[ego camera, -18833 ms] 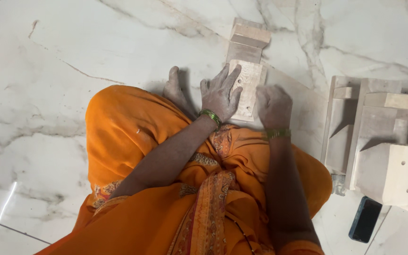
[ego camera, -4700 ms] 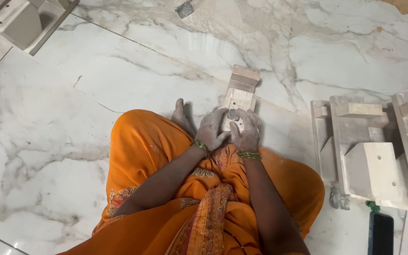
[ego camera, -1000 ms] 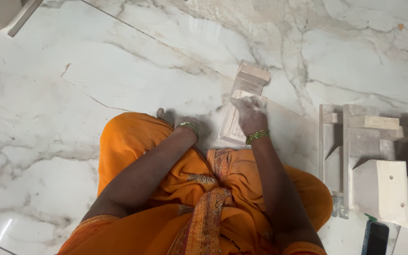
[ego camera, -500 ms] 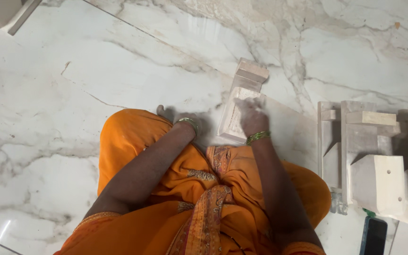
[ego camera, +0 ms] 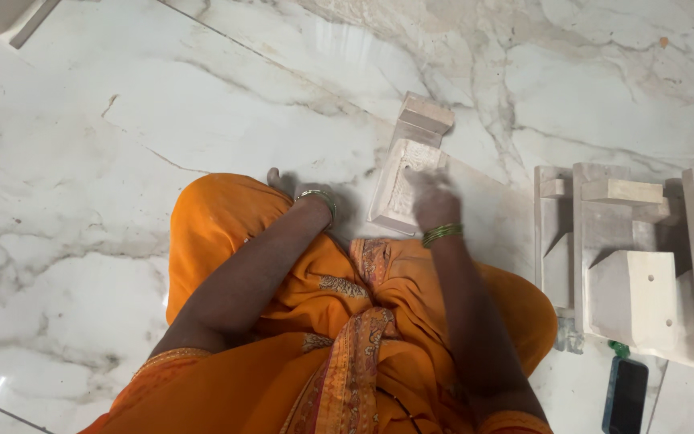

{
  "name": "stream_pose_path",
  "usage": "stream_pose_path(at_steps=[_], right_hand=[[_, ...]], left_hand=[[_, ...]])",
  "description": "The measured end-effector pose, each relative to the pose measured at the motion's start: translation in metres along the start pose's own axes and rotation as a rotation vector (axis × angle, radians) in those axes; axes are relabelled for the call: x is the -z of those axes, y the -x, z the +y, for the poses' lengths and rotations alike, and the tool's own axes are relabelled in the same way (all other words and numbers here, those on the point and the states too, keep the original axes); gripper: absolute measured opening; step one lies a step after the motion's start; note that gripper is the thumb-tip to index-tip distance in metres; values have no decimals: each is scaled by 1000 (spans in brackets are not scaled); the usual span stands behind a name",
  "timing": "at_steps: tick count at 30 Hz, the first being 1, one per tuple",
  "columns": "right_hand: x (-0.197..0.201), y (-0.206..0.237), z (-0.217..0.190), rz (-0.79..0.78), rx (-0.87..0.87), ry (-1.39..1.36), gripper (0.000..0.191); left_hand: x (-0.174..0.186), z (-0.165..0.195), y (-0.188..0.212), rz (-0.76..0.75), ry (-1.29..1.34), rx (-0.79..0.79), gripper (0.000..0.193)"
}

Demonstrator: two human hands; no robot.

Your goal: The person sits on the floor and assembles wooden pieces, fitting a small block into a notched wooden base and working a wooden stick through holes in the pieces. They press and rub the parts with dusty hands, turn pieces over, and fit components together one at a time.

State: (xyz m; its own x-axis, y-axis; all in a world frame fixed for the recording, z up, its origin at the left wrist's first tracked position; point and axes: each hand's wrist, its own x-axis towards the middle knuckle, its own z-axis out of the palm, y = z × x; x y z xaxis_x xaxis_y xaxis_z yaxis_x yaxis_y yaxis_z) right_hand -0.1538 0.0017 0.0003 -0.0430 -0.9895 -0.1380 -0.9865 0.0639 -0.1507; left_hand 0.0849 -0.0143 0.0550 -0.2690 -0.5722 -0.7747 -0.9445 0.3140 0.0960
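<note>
On the marble floor, just ahead of the seated person's lap, a pale carved block is propped at a tilt, its stepped far end toward the top of the view. Compared with half a second ago, the right hand is seen slightly higher on the carved face and is blurred, which suggests a rubbing stroke under way; the block itself is not shifted, so the work on its surface appears to be in progress rather than finished. The right hand is laid on the block's near right part, fingers curled down against it; whether something is pinched beneath them cannot be told. The left hand is kept apart from the block, to its left, resting low by the orange cloth, mostly hidden behind the wrist with its bangle; its grip cannot be told. Green bangles are worn on the right wrist. Well to the right, a row of plain stone pieces is laid out, with a dark phone beside them at the lower edge.
</note>
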Motion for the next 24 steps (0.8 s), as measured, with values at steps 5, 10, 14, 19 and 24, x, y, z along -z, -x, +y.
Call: stream_pose_path(at_steps=[5,10,14,19,24], right_hand=[[9,-2,26,319,189,216,34],[-18,10,-6,133,310,209,46],[-8,10,-4,143,145,134,45],[11,11,13,502,276,225,31],[-11,20,-9,-64,216,137,37]], left_hand=[[-5,-4,-5,7,-27,55,36],[-1,7,-3,-36,-1,-60,36],[0,5,-3,-12,3,-19,37],[-2,-1,-12,15,-22,68,37],[-1,6,-17,-32,8,-44,37]])
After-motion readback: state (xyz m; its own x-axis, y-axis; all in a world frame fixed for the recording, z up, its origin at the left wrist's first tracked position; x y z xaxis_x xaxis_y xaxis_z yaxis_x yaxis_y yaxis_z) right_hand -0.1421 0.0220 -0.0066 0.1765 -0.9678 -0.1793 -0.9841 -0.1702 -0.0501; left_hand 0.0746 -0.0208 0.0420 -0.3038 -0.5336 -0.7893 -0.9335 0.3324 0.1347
